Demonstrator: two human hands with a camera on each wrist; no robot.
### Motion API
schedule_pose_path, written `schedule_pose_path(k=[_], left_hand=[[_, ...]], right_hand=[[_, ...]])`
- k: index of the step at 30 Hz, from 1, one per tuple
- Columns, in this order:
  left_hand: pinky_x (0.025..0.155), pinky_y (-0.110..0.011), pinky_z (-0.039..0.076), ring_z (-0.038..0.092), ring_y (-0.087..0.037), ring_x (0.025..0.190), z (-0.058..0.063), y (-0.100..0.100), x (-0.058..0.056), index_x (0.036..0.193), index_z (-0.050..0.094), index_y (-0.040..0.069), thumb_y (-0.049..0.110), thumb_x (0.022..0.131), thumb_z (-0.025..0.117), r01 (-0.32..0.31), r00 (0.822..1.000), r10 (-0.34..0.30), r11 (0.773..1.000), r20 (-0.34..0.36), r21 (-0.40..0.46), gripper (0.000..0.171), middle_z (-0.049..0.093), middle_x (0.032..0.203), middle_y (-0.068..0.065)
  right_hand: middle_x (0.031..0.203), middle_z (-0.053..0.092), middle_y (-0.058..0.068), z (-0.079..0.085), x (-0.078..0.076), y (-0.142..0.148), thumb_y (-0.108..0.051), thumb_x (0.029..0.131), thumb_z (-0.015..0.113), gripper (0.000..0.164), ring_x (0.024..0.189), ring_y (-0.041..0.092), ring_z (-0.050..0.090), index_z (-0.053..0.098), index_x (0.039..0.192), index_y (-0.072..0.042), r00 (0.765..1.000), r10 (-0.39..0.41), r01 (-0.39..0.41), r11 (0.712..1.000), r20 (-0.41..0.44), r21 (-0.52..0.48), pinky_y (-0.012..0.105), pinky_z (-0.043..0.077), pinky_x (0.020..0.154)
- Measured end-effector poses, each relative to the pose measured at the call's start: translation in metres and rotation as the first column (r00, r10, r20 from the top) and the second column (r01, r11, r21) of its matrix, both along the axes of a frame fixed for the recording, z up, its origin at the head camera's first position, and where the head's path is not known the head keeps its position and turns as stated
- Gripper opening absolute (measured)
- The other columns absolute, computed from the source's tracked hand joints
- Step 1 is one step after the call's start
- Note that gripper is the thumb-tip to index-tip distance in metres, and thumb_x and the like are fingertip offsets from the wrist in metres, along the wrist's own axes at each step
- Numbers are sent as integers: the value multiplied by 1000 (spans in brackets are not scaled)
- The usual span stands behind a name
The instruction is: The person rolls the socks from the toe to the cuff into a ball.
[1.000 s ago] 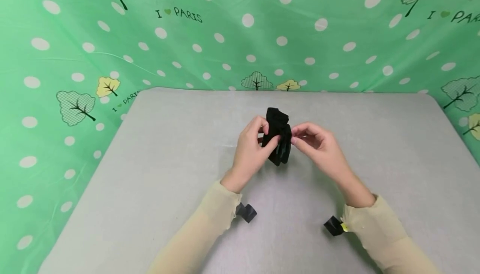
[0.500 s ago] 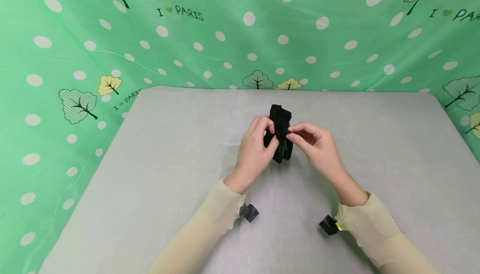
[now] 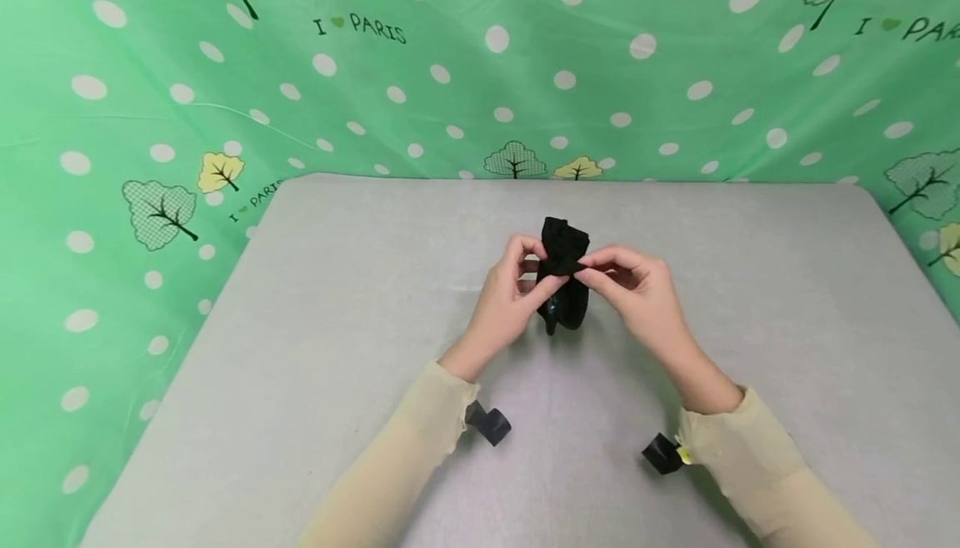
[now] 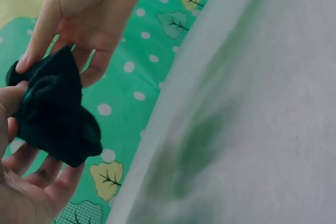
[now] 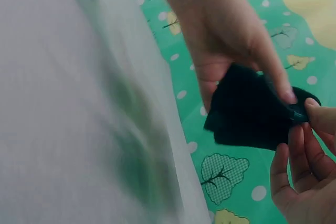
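Between my hands, raised over the grey table, is a small folded bundle of black cloth (image 3: 564, 239) with a faint bluish mark on its lower part. My left hand (image 3: 510, 289) holds it from the left, thumb across the front and the other fingers partly behind. From the right, my right hand (image 3: 633, 285) pinches an edge near the bundle's middle between thumb and fingertips. In the left wrist view the dark cloth (image 4: 58, 114) hangs between both hands. The right wrist view shows the cloth (image 5: 247, 108) spread out from the fingertips; what is folded inside is hidden.
Under the hands lies a grey table (image 3: 337, 281) with rounded far corners. A green dotted curtain (image 3: 450, 64) printed with trees hangs behind and at the sides. Small black camera mounts (image 3: 663, 454) stick out below both beige sleeves (image 3: 757, 456).
The cloth has changed shape: a band is now drawn across its middle, and the bluish mark has shifted to the left. The right fingers have moved in slightly; both hands still hold it.
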State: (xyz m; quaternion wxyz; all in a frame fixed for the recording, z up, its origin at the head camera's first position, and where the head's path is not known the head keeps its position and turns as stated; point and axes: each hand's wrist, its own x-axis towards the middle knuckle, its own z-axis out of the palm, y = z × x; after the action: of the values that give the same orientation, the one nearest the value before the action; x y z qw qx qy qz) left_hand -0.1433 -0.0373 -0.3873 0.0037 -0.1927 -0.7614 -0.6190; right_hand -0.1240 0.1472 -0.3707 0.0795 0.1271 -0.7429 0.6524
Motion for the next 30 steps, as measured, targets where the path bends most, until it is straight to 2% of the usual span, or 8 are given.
schedule_pose_path(k=[5, 8, 12, 18, 24, 27, 30], left_hand=[[89, -31, 58, 67, -28, 109, -1, -3, -3, 140, 43, 7, 9, 91, 71, 48, 997, -48, 999, 53, -6, 56, 63, 128, -16], [89, -29, 58, 67, -28, 108, 0, -4, -4, 141, 49, 6, 8, 90, 73, 91, 990, -90, 996, 108, -7, 57, 63, 127, -16], [87, -26, 58, 67, -26, 105, 0, -5, -4, 133, 56, 5, 6, 89, 73, 145, 978, -143, 989, 155, -5, 47, 64, 123, -16], [85, -24, 58, 64, -25, 104, 5, -6, 1, 130, 55, 3, 3, 88, 72, 217, 972, -210, 974, 105, -70, 45, 66, 120, -16], [89, -24, 56, 62, -20, 107, 15, -9, 6, 126, 61, 6, 5, 89, 71, 313, 949, -301, 932, 94, -180, 39, 67, 121, -11], [91, -23, 55, 60, -16, 108, 16, -11, 7, 120, 64, 4, 4, 89, 71, 361, 933, -353, 918, 73, -163, 32, 67, 119, -10], [93, -24, 55, 60, -15, 109, 17, -14, 9, 116, 66, 2, 1, 88, 73, 384, 923, -383, 918, 33, -100, 29, 66, 117, -11]], right_hand=[[83, 69, -12, 3, 3, 4, -1, 94, 64, 15, 71, 4, 57, 71, 93, -15, 995, 48, -38, 994, 91, -103, 17, 49, 67], [80, 66, -12, 6, 4, 4, -3, 96, 62, 15, 70, 6, 53, 68, 94, -17, 988, 69, -58, 995, 135, -84, 19, 46, 67], [83, 62, -11, 10, 6, 2, -8, 99, 60, 6, 74, 8, 53, 65, 97, -11, 983, 82, -87, 996, 164, 21, 20, 46, 70], [81, 60, -9, 19, 3, 6, -6, 99, 59, 8, 67, 8, 49, 63, 92, -4, 984, 134, -144, 986, 113, 83, 23, 43, 63], [80, 58, -8, 28, -2, 16, -4, 99, 56, 13, 69, 10, 51, 62, 89, -8, 974, 210, -217, 971, 81, 101, 23, 44, 66], [80, 59, -8, 29, -3, 19, -2, 99, 56, 15, 71, 10, 51, 63, 88, -10, 963, 253, -258, 964, 94, 56, 24, 44, 67], [80, 59, -7, 28, -5, 20, -2, 99, 55, 16, 74, 10, 52, 64, 89, -12, 941, 313, -314, 949, 124, -17, 24, 44, 70]])
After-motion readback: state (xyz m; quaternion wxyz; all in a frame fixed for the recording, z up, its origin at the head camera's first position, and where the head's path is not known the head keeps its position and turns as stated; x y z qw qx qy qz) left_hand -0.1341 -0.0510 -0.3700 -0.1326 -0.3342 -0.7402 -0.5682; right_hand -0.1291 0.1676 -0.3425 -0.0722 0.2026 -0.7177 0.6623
